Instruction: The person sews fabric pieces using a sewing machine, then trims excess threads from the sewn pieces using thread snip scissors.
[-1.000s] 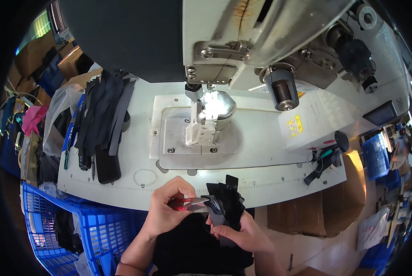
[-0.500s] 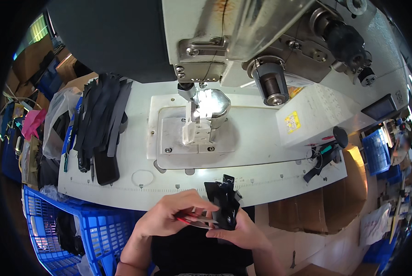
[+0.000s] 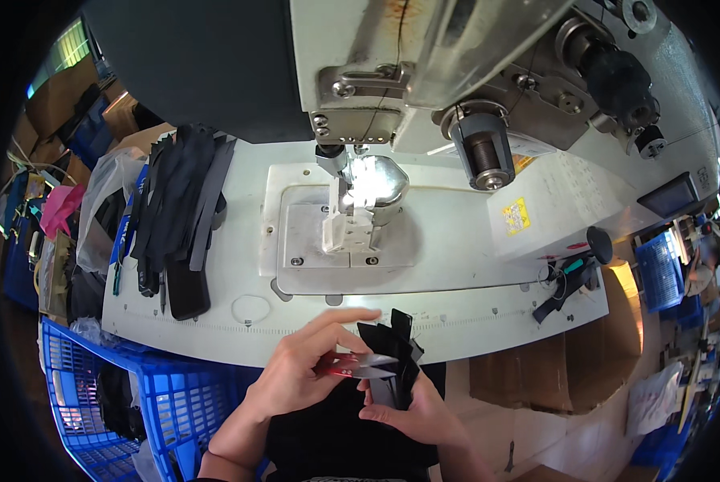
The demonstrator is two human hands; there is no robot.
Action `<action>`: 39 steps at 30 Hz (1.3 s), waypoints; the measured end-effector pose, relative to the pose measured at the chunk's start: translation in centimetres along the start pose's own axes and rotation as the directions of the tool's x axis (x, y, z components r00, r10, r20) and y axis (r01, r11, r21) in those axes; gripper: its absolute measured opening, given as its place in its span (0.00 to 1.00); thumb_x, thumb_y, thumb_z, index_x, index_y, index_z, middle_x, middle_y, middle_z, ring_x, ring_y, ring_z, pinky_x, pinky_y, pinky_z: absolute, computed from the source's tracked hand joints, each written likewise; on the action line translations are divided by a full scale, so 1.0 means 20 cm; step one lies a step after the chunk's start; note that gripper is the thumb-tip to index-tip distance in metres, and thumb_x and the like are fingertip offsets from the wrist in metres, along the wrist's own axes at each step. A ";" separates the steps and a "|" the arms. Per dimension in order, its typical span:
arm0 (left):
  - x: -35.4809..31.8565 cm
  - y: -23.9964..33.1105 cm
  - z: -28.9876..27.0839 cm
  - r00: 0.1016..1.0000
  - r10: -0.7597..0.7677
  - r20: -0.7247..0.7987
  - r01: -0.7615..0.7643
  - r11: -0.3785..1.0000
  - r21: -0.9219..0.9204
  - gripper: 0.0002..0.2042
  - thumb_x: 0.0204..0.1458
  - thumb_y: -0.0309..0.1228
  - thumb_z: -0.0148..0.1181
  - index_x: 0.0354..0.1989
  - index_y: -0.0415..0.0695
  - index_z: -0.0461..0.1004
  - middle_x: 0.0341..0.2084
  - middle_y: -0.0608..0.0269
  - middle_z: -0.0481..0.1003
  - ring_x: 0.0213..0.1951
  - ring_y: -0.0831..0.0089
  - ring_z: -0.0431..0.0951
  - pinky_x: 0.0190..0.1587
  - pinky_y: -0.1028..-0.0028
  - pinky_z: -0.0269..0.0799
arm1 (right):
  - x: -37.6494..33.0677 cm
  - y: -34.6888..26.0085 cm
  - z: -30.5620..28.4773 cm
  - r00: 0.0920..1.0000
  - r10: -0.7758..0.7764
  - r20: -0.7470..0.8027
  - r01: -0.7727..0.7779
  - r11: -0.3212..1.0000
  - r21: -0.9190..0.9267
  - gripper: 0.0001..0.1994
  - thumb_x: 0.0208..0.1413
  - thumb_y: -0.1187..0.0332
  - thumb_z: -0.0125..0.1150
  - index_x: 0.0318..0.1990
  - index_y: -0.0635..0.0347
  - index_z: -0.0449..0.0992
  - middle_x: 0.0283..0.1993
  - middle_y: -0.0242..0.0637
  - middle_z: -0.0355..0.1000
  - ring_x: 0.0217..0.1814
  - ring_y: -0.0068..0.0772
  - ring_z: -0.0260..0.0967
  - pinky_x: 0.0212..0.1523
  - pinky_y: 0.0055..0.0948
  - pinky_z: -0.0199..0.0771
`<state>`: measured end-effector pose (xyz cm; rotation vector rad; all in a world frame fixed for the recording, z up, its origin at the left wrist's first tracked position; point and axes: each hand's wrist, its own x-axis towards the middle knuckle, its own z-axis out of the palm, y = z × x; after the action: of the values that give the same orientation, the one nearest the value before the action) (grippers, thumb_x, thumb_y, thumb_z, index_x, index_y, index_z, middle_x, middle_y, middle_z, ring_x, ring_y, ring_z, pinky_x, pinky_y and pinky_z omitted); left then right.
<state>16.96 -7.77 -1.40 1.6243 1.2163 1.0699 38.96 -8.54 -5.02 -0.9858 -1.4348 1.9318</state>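
At the front edge of the sewing table (image 3: pixel 191 337), my left hand (image 3: pixel 299 365) is closed around red-handled thread snips (image 3: pixel 368 368), its index finger stretched out above them. The two metal blades point right and stand apart, close over a bundle of folded black strap pieces (image 3: pixel 400 345). My right hand (image 3: pixel 424 410) grips that bundle from below and the right, thumb across its lower end. Some strap ends stick up beyond the fingers. Whether the blades touch any thread cannot be made out.
A sewing machine (image 3: pixel 360 209) with a lit needle area stands behind my hands. Dark straps (image 3: pixel 179 201) are piled at left beside a black phone (image 3: pixel 189 291). A blue crate (image 3: pixel 163 402) stands lower left, a cardboard box (image 3: pixel 528 373) lower right. Black scraps (image 3: pixel 564 293) lie at the table's right.
The snips have swung up and their blades show more plainly over the straps. My left index finger has stretched out. The bundle is tilted a little differently in my right hand.
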 end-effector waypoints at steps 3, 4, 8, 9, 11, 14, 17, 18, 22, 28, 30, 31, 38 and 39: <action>-0.01 -0.01 0.02 0.999 0.015 0.034 -0.013 0.999 -0.041 0.16 0.42 0.07 0.60 0.38 0.40 0.80 0.49 0.52 0.81 0.35 0.75 0.81 0.31 0.79 0.74 | 0.00 0.02 0.01 0.996 -0.074 -0.045 0.074 0.997 -0.005 0.29 0.57 0.64 0.76 0.60 0.65 0.68 0.48 0.33 0.72 0.46 0.21 0.71 0.48 0.26 0.73; -0.01 -0.02 0.03 0.994 0.106 -0.017 -0.105 0.994 0.021 0.15 0.42 0.09 0.62 0.37 0.41 0.80 0.44 0.54 0.82 0.35 0.75 0.81 0.31 0.78 0.75 | 0.00 0.03 0.01 0.990 -0.122 -0.075 0.120 0.992 -0.032 0.28 0.60 0.61 0.73 0.61 0.65 0.67 0.49 0.34 0.73 0.46 0.22 0.72 0.49 0.27 0.73; -0.06 -0.03 0.03 0.971 0.226 -0.078 -0.227 0.974 -0.015 0.16 0.40 0.12 0.65 0.39 0.42 0.81 0.40 0.59 0.81 0.32 0.80 0.79 0.29 0.78 0.73 | -0.04 0.03 -0.02 0.997 -0.021 -0.070 0.038 0.966 0.256 0.27 0.71 0.52 0.56 0.65 0.67 0.65 0.51 0.38 0.75 0.47 0.24 0.73 0.52 0.29 0.73; -0.07 -0.02 0.02 0.988 0.151 -0.046 -0.151 0.988 -0.012 0.20 0.41 0.12 0.65 0.44 0.43 0.80 0.40 0.60 0.80 0.31 0.79 0.79 0.30 0.77 0.75 | -0.04 0.03 -0.02 0.997 0.032 -0.069 -0.008 0.946 0.323 0.27 0.73 0.52 0.52 0.65 0.67 0.64 0.50 0.38 0.75 0.47 0.24 0.73 0.52 0.29 0.73; -0.10 0.00 0.00 0.999 0.043 0.006 -0.043 0.999 0.011 0.27 0.41 0.10 0.66 0.54 0.43 0.78 0.40 0.63 0.77 0.31 0.77 0.79 0.33 0.76 0.80 | -0.03 0.03 -0.02 0.990 0.137 -0.046 -0.101 0.886 0.452 0.27 0.76 0.51 0.44 0.66 0.68 0.62 0.48 0.38 0.76 0.47 0.24 0.73 0.52 0.29 0.73; -0.09 0.00 -0.01 0.998 0.011 0.068 -0.017 0.997 0.081 0.35 0.40 0.11 0.67 0.63 0.46 0.75 0.39 0.65 0.75 0.29 0.79 0.76 0.31 0.75 0.79 | -0.03 0.02 0.00 0.989 0.116 -0.090 -0.074 0.923 0.379 0.24 0.77 0.55 0.41 0.65 0.68 0.63 0.45 0.38 0.76 0.46 0.23 0.73 0.50 0.27 0.74; -0.07 0.00 0.01 0.995 0.064 0.072 -0.070 0.994 0.080 0.37 0.40 0.12 0.68 0.65 0.48 0.74 0.39 0.65 0.74 0.29 0.77 0.77 0.32 0.74 0.79 | -0.04 0.00 0.03 0.990 0.034 -0.140 -0.005 0.979 0.202 0.21 0.77 0.57 0.42 0.63 0.68 0.64 0.45 0.38 0.76 0.43 0.22 0.73 0.46 0.24 0.74; -0.06 -0.01 0.02 0.993 0.097 0.069 -0.105 0.986 0.130 0.37 0.40 0.13 0.69 0.65 0.48 0.75 0.39 0.65 0.74 0.29 0.75 0.78 0.32 0.74 0.79 | -0.04 -0.01 0.03 0.989 0.032 -0.146 -0.004 0.983 0.183 0.21 0.76 0.57 0.42 0.62 0.68 0.65 0.44 0.38 0.76 0.43 0.21 0.73 0.45 0.24 0.74; -0.07 -0.04 0.05 0.983 0.178 0.050 -0.185 0.941 0.284 0.33 0.40 0.13 0.70 0.61 0.48 0.78 0.39 0.64 0.74 0.30 0.70 0.80 0.32 0.72 0.80 | -0.03 -0.01 0.04 0.987 0.007 -0.163 0.014 0.991 0.130 0.20 0.76 0.59 0.45 0.61 0.68 0.66 0.42 0.37 0.77 0.40 0.20 0.73 0.41 0.22 0.73; -0.11 -0.07 0.07 0.955 0.290 -0.064 -0.254 0.909 0.331 0.25 0.40 0.12 0.70 0.49 0.47 0.81 0.40 0.64 0.75 0.31 0.71 0.80 0.30 0.72 0.79 | -0.01 -0.01 0.06 0.960 -0.037 -0.278 0.080 0.987 0.142 0.19 0.76 0.60 0.45 0.56 0.69 0.72 0.39 0.37 0.78 0.35 0.21 0.74 0.38 0.23 0.74; -0.12 -0.07 0.08 0.955 0.280 -0.094 -0.240 0.922 0.304 0.23 0.39 0.11 0.67 0.45 0.46 0.81 0.41 0.62 0.76 0.31 0.73 0.80 0.29 0.74 0.77 | 0.00 -0.01 0.06 0.956 -0.033 -0.293 0.087 0.982 0.171 0.18 0.76 0.60 0.45 0.55 0.68 0.74 0.39 0.37 0.79 0.36 0.21 0.74 0.38 0.24 0.74; -0.12 -0.07 0.08 0.958 0.266 -0.108 -0.226 0.931 0.286 0.22 0.38 0.09 0.65 0.43 0.45 0.81 0.42 0.60 0.77 0.31 0.73 0.79 0.28 0.76 0.76 | 0.00 -0.01 0.06 0.957 -0.027 -0.290 0.083 0.979 0.186 0.18 0.76 0.60 0.45 0.55 0.68 0.74 0.39 0.37 0.79 0.36 0.21 0.74 0.38 0.23 0.74; -0.10 -0.03 0.04 0.979 0.202 -0.042 -0.196 0.973 0.121 0.24 0.41 0.07 0.63 0.48 0.42 0.76 0.59 0.58 0.75 0.35 0.75 0.82 0.30 0.77 0.78 | -0.02 -0.05 0.05 0.961 -0.058 -0.272 0.070 0.997 0.034 0.17 0.75 0.64 0.48 0.54 0.70 0.75 0.39 0.36 0.79 0.38 0.19 0.73 0.40 0.23 0.73; -0.10 -0.03 0.04 0.977 0.205 -0.053 -0.197 0.972 0.129 0.23 0.42 0.07 0.62 0.48 0.42 0.76 0.57 0.58 0.76 0.34 0.77 0.82 0.29 0.78 0.77 | -0.02 -0.05 0.05 0.959 -0.072 -0.275 0.084 0.996 0.030 0.16 0.75 0.64 0.48 0.54 0.70 0.76 0.39 0.37 0.79 0.38 0.19 0.74 0.40 0.22 0.74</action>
<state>17.19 -9.68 -2.51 1.8519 1.1996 1.2017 38.33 -9.15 -3.70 -1.1114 -1.2519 1.6857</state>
